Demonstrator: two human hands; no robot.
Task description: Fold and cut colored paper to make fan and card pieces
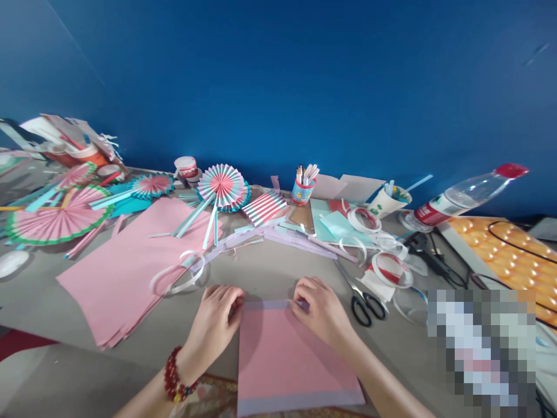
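Observation:
A pink paper sheet (291, 354) with purple bands along its far and near edges lies in front of me. My left hand (220, 313), a red bead bracelet (173, 374) at its wrist, has curled fingers pinching the sheet's far left corner. Further right along the same edge, the fingers of my right hand (319, 305) close on the purple band; its fingertips are partly hidden. Black-handled scissors (363, 305) rest just right of that hand. To the left is a stack of pink paper (126, 273), with a loop of white tape (195, 273) on it.
Pleated paper fans (223, 188) stand along the blue wall. A pen cup (303, 190), tape rolls (391, 270), a glue gun (435, 258) and a tilted plastic bottle (461, 200) occupy the back and right. Purple paper strips (300, 241) lie beyond my hands.

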